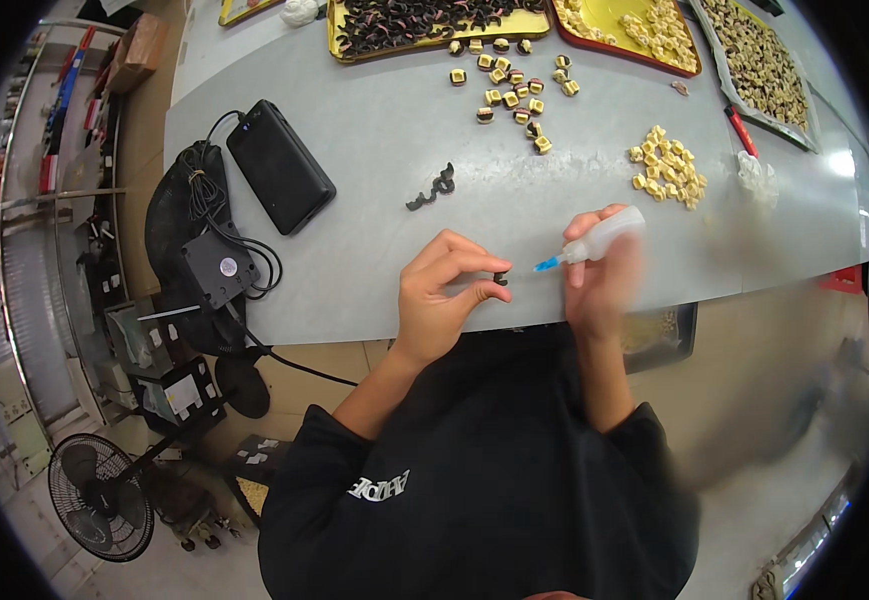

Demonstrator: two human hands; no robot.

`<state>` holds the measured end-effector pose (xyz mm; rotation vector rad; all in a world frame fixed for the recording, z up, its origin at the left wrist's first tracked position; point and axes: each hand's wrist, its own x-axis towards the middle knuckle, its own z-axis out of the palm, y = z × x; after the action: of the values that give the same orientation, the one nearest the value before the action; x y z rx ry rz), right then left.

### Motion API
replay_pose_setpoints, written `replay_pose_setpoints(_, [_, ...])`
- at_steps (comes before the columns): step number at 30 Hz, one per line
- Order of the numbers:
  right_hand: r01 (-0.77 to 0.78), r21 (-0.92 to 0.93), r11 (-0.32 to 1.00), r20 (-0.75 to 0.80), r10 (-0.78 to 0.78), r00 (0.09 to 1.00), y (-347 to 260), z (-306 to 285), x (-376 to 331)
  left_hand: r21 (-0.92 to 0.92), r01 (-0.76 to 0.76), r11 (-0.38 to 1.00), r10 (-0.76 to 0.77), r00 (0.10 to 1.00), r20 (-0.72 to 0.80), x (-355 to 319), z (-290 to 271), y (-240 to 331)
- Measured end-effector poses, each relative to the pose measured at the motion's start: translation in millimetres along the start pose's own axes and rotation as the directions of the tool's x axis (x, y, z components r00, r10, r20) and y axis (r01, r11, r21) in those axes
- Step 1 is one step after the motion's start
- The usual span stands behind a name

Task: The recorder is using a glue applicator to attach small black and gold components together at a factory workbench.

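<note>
Yellow tray (339, 45) of dark pieces (409, 20)

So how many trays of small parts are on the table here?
4, all along the far edge: a yellow tray of dark parts, a red tray of pale parts, a grey tray at right, and a yellow tray corner at far left. More may lie out of view.

The right hand (594, 285) is smeared with blur, so its grip on the squeeze bottle (604, 237) can't be made out. The small dark piece (500, 279) pinched in the left hand (442, 290) is too tiny to identify. The trays (424, 45) along the table's far edge are cut off by the picture's top.
</note>
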<state>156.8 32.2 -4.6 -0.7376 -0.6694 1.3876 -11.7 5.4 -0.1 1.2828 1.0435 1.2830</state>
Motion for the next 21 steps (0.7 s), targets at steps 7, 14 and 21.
replay_pose_setpoints(7, [0.095, -0.135, 0.986, 0.110, -0.080, 0.991, 1.2, 0.6, -2.1, 0.097, -0.120, 0.988, 0.115, 0.992, 0.051, -0.1, -0.9, -4.9])
replay_pose_setpoints(14, [0.079, -0.192, 0.978, 0.091, -0.062, 0.994, -0.2, 4.3, -4.1, 0.130, -0.120, 0.984, 0.114, 0.992, 0.046, -1.4, -1.2, -6.7])
replay_pose_setpoints(21, [0.051, -0.168, 0.984, 0.102, -0.034, 0.994, -2.2, 6.0, -4.4, 0.144, -0.113, 0.983, 0.107, 0.993, 0.050, -2.0, -1.8, -8.1])
